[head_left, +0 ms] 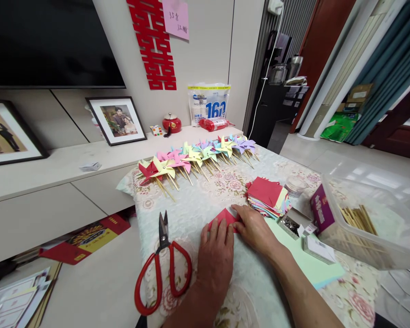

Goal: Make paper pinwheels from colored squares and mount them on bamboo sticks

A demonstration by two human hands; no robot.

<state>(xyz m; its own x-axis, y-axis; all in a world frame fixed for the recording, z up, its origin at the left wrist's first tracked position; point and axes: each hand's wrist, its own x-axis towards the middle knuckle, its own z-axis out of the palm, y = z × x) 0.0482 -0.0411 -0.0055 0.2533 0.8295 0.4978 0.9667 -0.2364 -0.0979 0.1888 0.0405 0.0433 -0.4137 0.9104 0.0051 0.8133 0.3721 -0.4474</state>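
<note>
On the floral tablecloth [205,200]: both hands are pressing flat, holding nothing.
Scissors [164,264]: lying just left of the left hand [214,259], blades pointing away.
Red paper [225,217]: lying under the fingertips, stretching left to right, the right hand [254,228] covering more.
Hidden: the fold itself.

Tabletop [205,200] under a floral cloth, with a row of paper pinwheels [194,157] along the far edge. Red-handled scissors [162,266] near the left edge, a stack of coloured paper squares [267,197] mid-right, a clear plastic box of sticks [369,223] at the right edge. Red folded paper [223,217] pressed flat at the centre.
</note>
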